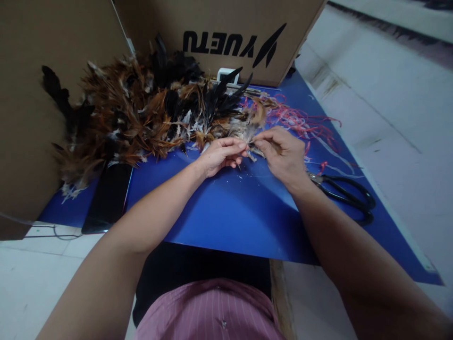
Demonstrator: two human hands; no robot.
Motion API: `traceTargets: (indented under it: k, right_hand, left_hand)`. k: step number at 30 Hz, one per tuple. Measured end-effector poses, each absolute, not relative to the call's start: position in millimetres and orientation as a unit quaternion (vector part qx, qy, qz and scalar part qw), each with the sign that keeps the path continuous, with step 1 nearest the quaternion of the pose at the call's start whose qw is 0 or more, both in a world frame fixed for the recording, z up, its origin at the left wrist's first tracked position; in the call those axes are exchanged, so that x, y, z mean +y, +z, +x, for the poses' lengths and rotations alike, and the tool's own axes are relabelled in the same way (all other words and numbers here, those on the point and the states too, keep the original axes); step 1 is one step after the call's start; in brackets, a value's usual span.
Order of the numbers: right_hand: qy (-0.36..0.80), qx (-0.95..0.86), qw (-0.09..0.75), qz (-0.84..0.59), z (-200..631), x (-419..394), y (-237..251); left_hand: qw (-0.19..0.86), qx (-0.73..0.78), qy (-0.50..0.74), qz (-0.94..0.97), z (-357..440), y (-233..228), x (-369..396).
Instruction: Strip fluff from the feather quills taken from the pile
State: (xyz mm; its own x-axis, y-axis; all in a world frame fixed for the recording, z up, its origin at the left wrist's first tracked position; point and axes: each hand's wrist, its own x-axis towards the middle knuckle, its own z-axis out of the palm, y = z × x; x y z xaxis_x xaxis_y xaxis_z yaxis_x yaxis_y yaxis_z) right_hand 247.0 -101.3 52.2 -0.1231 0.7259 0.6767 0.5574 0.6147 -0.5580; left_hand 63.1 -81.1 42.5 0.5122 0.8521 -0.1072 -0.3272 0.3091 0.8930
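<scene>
My left hand (224, 155) is closed, its thumb and index finger pinching near the base of a brown-and-grey feather (257, 118). Close beside it, my right hand (283, 153) pinches at the same spot, fingertips almost touching the left ones. The exact grip on the quill is small and partly hidden. Just behind the hands spreads a large heap of brown, black and white feathers (152, 113). Pink and white strings (293, 118) lie tangled beyond my right hand. Black-handled scissors (347, 189) rest beside my right wrist, their blades mostly hidden.
The blue tabletop (226, 212) carries a dark phone-like slab (108, 198) at the left front. A cardboard box (212, 19) marked YUETU upside down stands behind, with another cardboard panel (46, 38) at left. A small white-framed device (228, 75) sits against the box.
</scene>
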Motion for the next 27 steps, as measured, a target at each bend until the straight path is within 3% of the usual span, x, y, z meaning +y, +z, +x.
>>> traceTargets:
  k: [12, 27]
  right_hand:
    - [0.018, -0.784, 0.498, -0.370, 248.7, -96.4, 48.0]
    - [0.021, -0.793, 0.490, -0.362, 251.8, -97.4, 52.8]
  left_hand:
    - [0.749, 0.303, 0.388, 0.444, 63.7, 44.4, -83.5]
    - [0.756, 0.300, 0.386, 0.435, 63.2, 45.6, -82.8]
